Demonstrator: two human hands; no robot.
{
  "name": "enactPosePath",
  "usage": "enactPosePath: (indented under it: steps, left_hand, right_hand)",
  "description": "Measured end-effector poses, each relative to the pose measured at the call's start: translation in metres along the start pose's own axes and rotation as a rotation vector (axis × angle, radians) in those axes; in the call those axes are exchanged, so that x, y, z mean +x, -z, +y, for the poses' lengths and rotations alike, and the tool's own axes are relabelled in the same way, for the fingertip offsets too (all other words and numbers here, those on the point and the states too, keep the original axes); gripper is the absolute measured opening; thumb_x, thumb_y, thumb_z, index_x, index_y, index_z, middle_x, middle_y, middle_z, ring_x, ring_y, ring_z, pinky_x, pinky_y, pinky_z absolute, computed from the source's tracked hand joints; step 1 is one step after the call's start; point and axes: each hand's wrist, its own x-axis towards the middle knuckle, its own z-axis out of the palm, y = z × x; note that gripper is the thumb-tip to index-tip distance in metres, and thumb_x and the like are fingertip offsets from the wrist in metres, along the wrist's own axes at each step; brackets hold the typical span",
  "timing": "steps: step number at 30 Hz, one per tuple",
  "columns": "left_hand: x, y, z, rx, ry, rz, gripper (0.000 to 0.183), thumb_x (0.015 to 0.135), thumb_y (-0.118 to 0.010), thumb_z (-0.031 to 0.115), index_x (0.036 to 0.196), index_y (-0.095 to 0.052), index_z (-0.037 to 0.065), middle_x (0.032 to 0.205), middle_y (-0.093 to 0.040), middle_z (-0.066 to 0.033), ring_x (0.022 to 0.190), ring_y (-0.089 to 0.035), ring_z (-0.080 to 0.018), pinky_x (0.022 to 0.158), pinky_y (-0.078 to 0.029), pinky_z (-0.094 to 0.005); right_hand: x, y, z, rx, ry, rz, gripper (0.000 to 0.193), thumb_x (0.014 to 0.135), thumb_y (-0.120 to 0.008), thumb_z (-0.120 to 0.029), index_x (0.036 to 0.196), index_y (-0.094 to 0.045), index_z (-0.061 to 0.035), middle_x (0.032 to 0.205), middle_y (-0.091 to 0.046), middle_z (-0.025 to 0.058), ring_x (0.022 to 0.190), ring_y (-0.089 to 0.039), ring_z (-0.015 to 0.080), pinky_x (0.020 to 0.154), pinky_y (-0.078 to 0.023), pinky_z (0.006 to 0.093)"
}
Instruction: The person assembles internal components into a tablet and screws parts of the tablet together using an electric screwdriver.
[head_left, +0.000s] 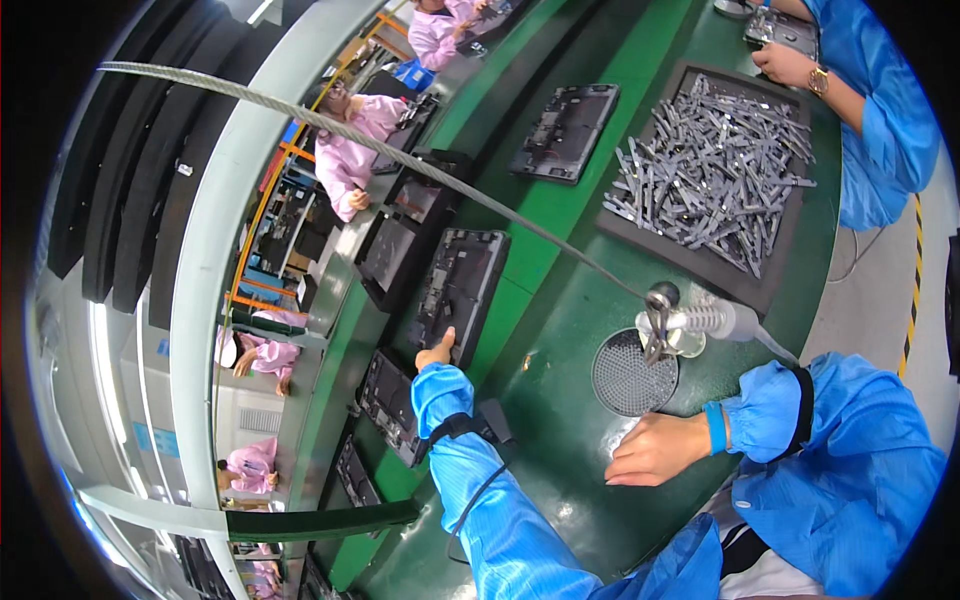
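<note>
At the end of my outstretched arm, my left hand (437, 350) grips the near edge of a dark laptop base (460, 285) on the green belt, its thumb over the top. Circuit parts show inside the base. Low over the bench, my right hand (655, 450) has its back up and its fingers loosely stretched, with nothing seen in them; its underside is hidden. Beyond that hand is a round dish with a grid pattern (634, 372). Beside the dish hangs a clear-bodied tool (705, 318) on a cable.
A dark foam tray (690, 255) holds a heap of grey metal strips (715, 165). More laptop bases (568, 130) lie along the belt (530, 250). A co-worker in a blue sleeve (890, 110) handles a part at the far right. People in pink (345, 150) work across the line. A cable (400, 155) crosses overhead.
</note>
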Motion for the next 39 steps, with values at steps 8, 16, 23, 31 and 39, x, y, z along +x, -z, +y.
enactPosePath:
  steps: [8,16,23,31,39]
  left_hand:
    - [-0.040,0.020,-0.016,-1.235,0.278,-0.274,0.032,0.079,-0.072,0.041,0.082,-0.063,0.011,0.073,-0.063,-0.0020,0.052,-0.052,-0.0167,0.042,-0.034,-0.0286]
    - [-0.242,-0.010,-0.047,-1.517,0.090,-0.131,0.032,0.088,-0.063,0.035,0.102,-0.060,0.006,0.090,-0.065,-0.0038,0.076,-0.061,-0.0161,0.057,-0.042,-0.0332]
    - [-0.404,-0.052,-0.105,-1.613,0.109,-0.475,0.032,0.095,-0.053,0.029,0.111,-0.052,0.002,0.094,-0.064,-0.0077,0.078,-0.062,-0.0160,0.058,-0.049,-0.0266]
    - [-0.459,-0.043,-0.187,-0.505,-0.518,0.362,0.029,0.075,-0.072,0.010,0.097,-0.059,-0.003,0.073,-0.058,-0.0077,0.057,-0.051,-0.0160,0.052,-0.040,-0.0257]
    - [-0.441,-0.056,-0.182,-0.310,-0.357,0.558,0.076,0.055,-0.088,0.029,0.115,-0.053,-0.001,0.095,-0.058,-0.0141,0.086,-0.057,-0.0303,0.075,-0.048,-0.0389]
  right_hand:
    - [-0.015,-0.016,0.012,0.091,0.077,0.030,0.011,0.085,-0.061,-0.018,0.083,-0.064,-0.0068,0.066,-0.061,0.0054,0.057,-0.060,0.0242,0.050,-0.050,0.0345]
    - [-0.015,-0.015,0.006,0.218,-0.250,-0.010,0.024,0.087,-0.063,-0.020,0.102,-0.065,-0.0012,0.076,-0.068,0.0088,0.058,-0.064,0.0183,0.054,-0.052,0.0285]
    - [-0.001,-0.039,-0.006,0.742,-0.836,-0.071,0.092,0.089,-0.064,-0.022,0.145,0.005,0.0022,0.122,-0.053,0.0189,0.098,-0.060,0.0195,0.076,-0.054,0.0296]
    - [0.018,-0.017,-0.022,0.074,-0.662,-0.343,0.065,0.076,-0.068,-0.022,0.129,-0.044,0.0087,0.099,-0.063,0.0205,0.076,-0.062,0.0343,0.074,-0.050,0.0389]
    - [0.026,-0.035,-0.023,-0.471,-0.083,-0.291,0.028,0.078,-0.067,-0.018,0.103,-0.063,-0.0070,0.103,-0.057,0.0092,0.089,-0.059,0.0273,0.075,-0.050,0.0386]
